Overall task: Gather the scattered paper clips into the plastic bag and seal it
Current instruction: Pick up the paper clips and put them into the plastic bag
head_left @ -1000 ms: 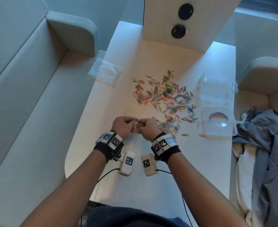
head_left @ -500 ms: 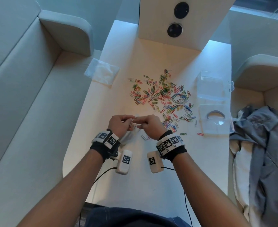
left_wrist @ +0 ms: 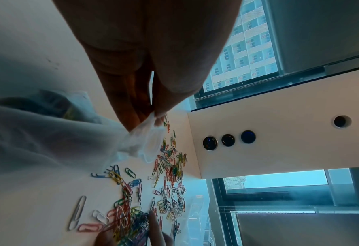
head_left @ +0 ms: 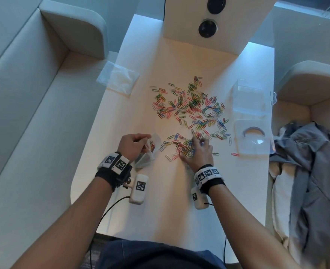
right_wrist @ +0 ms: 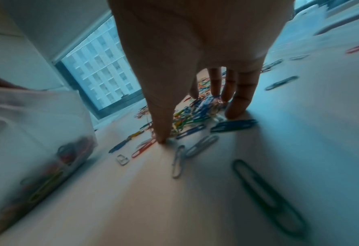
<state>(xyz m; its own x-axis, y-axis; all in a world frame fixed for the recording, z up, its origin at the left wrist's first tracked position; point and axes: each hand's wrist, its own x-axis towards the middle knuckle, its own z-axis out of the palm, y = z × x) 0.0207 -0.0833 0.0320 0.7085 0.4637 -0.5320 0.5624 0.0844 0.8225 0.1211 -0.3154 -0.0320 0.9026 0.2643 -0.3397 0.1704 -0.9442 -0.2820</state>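
Note:
Many coloured paper clips (head_left: 191, 111) lie scattered over the middle of the white table (head_left: 160, 210). My left hand (head_left: 132, 145) pinches the rim of a small clear plastic bag (head_left: 150, 150), which holds some clips and rests on the table. In the left wrist view the bag (left_wrist: 48, 133) hangs from my fingertips (left_wrist: 138, 119). My right hand (head_left: 196, 152) reaches down over a heap of clips (head_left: 185, 147), fingers spread and touching the table around the heap (right_wrist: 195, 114). The bag (right_wrist: 37, 141) is at the left of the right wrist view.
A second clear bag (head_left: 119, 78) lies at the table's left edge. An open clear plastic box (head_left: 252, 121) sits at the right edge. A grey garment (head_left: 311, 171) lies on the seat to the right. A white upright panel (head_left: 208, 22) stands at the far end.
My hands were together at the bag's mouth. The right hand has since left the bag and moved right onto the clip heap; the left hand keeps holding the bag.

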